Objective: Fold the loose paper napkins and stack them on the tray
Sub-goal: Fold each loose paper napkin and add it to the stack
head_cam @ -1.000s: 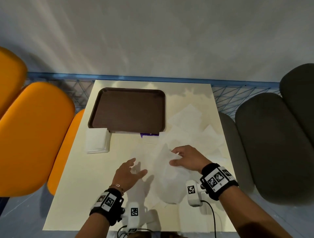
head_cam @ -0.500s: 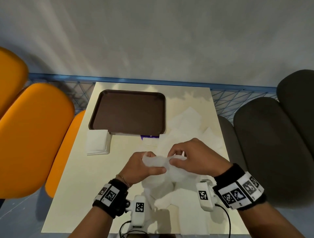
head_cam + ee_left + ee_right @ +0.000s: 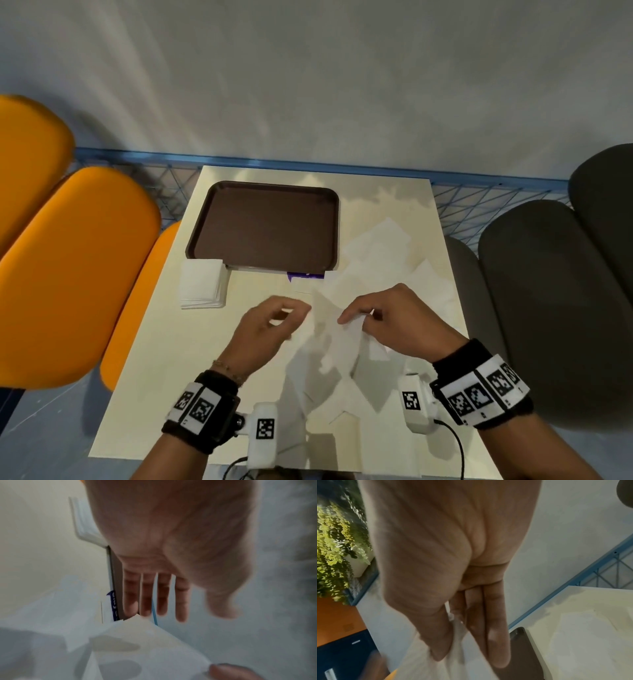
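Note:
My right hand (image 3: 352,317) pinches the top edge of a loose white napkin (image 3: 334,329) between thumb and fingers (image 3: 498,649) and holds it above the table. The sheet (image 3: 453,666) hangs down from that pinch. My left hand (image 3: 291,313) hovers just left of the napkin (image 3: 154,649) and holds nothing; the left wrist view shows its fingers (image 3: 163,595) straight. The brown tray (image 3: 205,219) lies bare at the back left. A stack of folded napkins (image 3: 202,283) sits on the table at the tray's front left corner. More loose napkins (image 3: 383,250) lie right of the tray.
Loose napkins (image 3: 325,383) also cover the cream table (image 3: 154,377) between my wrists. A purple-printed slip (image 3: 305,275) pokes from under the tray's front edge. Orange seats (image 3: 68,274) flank the left, dark grey seats (image 3: 548,291) the right. A blue wire fence (image 3: 479,202) runs behind.
Both hands came together on a napkin and lifted it off the table. Since then the left hand has let go and drawn left, and the sheet now hangs from the right hand alone.

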{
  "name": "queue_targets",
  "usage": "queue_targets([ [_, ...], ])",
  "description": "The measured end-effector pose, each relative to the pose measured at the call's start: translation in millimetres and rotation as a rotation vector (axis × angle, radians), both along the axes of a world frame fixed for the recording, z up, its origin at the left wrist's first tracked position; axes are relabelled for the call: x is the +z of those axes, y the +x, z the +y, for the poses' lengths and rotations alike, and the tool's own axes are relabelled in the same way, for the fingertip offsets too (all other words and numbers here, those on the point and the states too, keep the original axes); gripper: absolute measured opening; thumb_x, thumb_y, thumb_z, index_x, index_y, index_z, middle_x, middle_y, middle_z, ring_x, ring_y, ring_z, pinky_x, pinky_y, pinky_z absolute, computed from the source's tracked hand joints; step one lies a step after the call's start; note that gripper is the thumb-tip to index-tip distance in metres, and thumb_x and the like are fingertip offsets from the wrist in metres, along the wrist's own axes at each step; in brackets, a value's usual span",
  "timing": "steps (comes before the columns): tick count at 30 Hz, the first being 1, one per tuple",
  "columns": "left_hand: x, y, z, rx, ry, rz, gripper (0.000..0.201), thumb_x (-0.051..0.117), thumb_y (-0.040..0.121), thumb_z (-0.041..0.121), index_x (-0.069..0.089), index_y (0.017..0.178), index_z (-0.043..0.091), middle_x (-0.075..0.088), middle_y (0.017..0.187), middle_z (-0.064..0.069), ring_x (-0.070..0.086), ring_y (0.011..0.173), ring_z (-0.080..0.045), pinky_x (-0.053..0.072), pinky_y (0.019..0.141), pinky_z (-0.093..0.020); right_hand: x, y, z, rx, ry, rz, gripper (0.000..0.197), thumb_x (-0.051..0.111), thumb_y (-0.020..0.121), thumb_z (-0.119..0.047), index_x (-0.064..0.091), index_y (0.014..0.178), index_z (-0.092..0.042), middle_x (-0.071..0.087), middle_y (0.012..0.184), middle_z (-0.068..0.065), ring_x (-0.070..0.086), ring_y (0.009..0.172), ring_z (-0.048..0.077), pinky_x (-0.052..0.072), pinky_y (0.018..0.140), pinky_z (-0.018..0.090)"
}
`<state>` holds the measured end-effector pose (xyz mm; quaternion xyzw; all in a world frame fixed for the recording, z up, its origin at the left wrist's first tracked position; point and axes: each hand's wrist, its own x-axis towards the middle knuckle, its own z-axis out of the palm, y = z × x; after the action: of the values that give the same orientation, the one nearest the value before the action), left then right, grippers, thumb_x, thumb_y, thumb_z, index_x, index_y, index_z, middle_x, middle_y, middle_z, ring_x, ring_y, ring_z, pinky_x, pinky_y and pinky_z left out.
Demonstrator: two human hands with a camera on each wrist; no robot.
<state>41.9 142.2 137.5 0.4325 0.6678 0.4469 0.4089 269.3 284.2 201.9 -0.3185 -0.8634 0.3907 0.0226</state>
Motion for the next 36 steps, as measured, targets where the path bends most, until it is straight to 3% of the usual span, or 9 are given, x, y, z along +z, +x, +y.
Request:
queue_targets([
  [3, -17.0, -4.5, 12.0, -0.112, 0.059, 0.496, 0.049, 0.078, 0.091, 0.04, 0.058, 0.132, 0.057, 0.047, 0.145, 0.035, 0.042, 0.133, 0.007, 0.043, 0.104, -0.021, 12.2, 2.5, 3.6, 0.07, -0.012, 0.0, 0.049, 0.062, 0.09, 0.004, 0.084, 0.099, -0.039, 0.079, 0.086, -0.019, 0.06, 0.058, 0.009, 0.04, 0.061, 0.011],
  [6, -13.3, 0.1, 27.9, -0.254, 0.071, 0.542, 0.055, 0.08, 0.087, 0.05, 0.056, 0.137, 0.057, 0.041, 0.152, 0.036, 0.029, 0.144, 0.009, 0.019, 0.113, -0.021, 22.5, 3.9, 7.3, 0.143, -0.013, -0.002, 0.047, 0.064, 0.092, 0.001, 0.082, 0.099, -0.042, 0.079, 0.092, -0.019, 0.065, 0.066, 0.012, 0.046, 0.065, 0.014],
  [10, 3.6, 11.0, 31.1, -0.239, -0.043, 0.324, 0.013, 0.081, 0.088, 0.044, 0.076, 0.1, 0.045, 0.069, 0.116, 0.028, 0.05, 0.118, 0.022, 0.04, 0.101, -0.019, 35.5, 9.4, 17.8, 0.093, -0.081, 0.045, 0.05, 0.055, 0.096, 0.003, 0.082, 0.096, -0.039, 0.077, 0.1, -0.024, 0.069, 0.083, 0.007, 0.054, 0.074, 0.022],
  [15, 19.2, 24.8, 20.2, -0.195, -0.078, 0.058, 0.016, 0.074, 0.097, 0.034, 0.08, 0.087, 0.023, 0.077, 0.088, 0.007, 0.064, 0.076, -0.002, 0.05, 0.072, -0.02, 23.2, 22.0, 44.0, -0.07, -0.2, 0.157, 0.053, 0.051, 0.099, 0.009, 0.081, 0.1, -0.035, 0.079, 0.11, -0.014, 0.074, 0.102, 0.014, 0.056, 0.09, 0.041],
  [19, 29.0, 34.5, 14.6, -0.088, -0.074, -0.134, 0.018, 0.077, 0.094, 0.028, 0.079, 0.092, 0.01, 0.077, 0.091, -0.012, 0.067, 0.074, -0.011, 0.054, 0.07, -0.025, 6.3, 26.4, 52.5, -0.186, -0.413, 0.22, 0.041, 0.057, 0.103, 0.003, 0.081, 0.103, -0.03, 0.08, 0.109, -0.008, 0.072, 0.096, 0.01, 0.048, 0.076, 0.032],
  [23, 34.3, 43.8, 13.2, 0.019, -0.021, -0.298, 0.019, 0.077, 0.092, 0.024, 0.078, 0.093, 0.005, 0.077, 0.09, -0.014, 0.066, 0.075, -0.018, 0.054, 0.07, -0.03, -1.5, 25.7, 50.9, -0.405, -0.669, 0.326, 0.027, 0.048, 0.113, -0.028, 0.072, 0.127, -0.028, 0.077, 0.102, -0.002, 0.065, 0.074, 0.013, 0.053, 0.068, 0.026],
  [28, 38.5, 54.7, 14.4, 0.225, 0.043, -0.481, 0.018, 0.074, 0.093, 0.02, 0.077, 0.104, 0.006, 0.077, 0.097, -0.011, 0.067, 0.083, -0.019, 0.055, 0.076, -0.033, -15.7, 29.7, 37.4, -0.456, -0.844, 0.341, 0.06, 0.06, 0.092, -0.063, 0.057, 0.143, -0.032, 0.07, 0.137, 0.005, 0.075, 0.111, 0.027, 0.062, 0.095, 0.047],
  [33, 38.8, 59.3, 14.5, 0.27, 0.034, -0.404, 0.009, 0.075, 0.094, 0.018, 0.08, 0.099, 0.013, 0.079, 0.097, -0.009, 0.07, 0.083, -0.017, 0.054, 0.076, -0.033, -12.4, 31.2, 18.8, -0.201, -0.349, 0.236, 0.09, 0.09, 0.068, -0.066, 0.048, 0.147, -0.053, 0.047, 0.151, -0.031, 0.046, 0.137, -0.01, 0.045, 0.107, 0.02],
  [36, 41.7, 62.8, 14.2, 0.199, 0.032, -0.192, 0.006, 0.077, 0.094, 0.021, 0.082, 0.093, 0.02, 0.08, 0.094, -0.001, 0.072, 0.083, -0.015, 0.057, 0.074, -0.031, -0.7, 18.5, 6.1, 0.017, -0.128, 0.185, 0.103, 0.094, 0.068, -0.059, 0.038, 0.154, -0.054, 0.042, 0.154, -0.036, 0.042, 0.139, -0.011, 0.04, 0.11, 0.016],
])
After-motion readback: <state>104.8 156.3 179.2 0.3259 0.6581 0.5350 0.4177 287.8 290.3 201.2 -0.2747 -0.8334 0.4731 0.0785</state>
